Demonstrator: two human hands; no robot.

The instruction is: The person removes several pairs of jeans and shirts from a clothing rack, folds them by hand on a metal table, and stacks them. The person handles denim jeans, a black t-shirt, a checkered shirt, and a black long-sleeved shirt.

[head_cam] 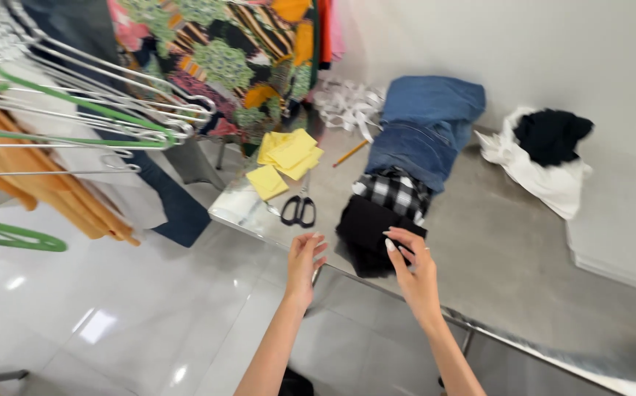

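Both hands are empty and a little apart over the near edge of the metal table [523, 242]. The right hand [413, 273] has its fingers loosely spread, with the fingertips [391, 243] touching or just over the near corner of the black folded garment [368, 233]. The left hand [305, 262] hovers open just beside that garment's left edge, fingers pointing towards it, gripping nothing. The black garment lies straight ahead of the hands and slightly between them, with the right hand the nearer of the two. It is the nearest piece in a row of folded clothes whose long axis runs away from the person, slanting up and to the right: first the black piece, dark and matt with soft rumpled edges, then a black-and-white checked garment [393, 192] touching its far side, then a stack of blue denim [426, 128] beyond that. Left of the row, black-handled scissors [298, 209] lie near the table corner, with yellow cloth pieces [287, 158] and a pencil [350, 153] further back. Well apart to the right sits a white bag holding something black [545, 158]. On the left, a rack of hangers [76, 110] carries clothes, among them a bright patterned garment [223, 59].
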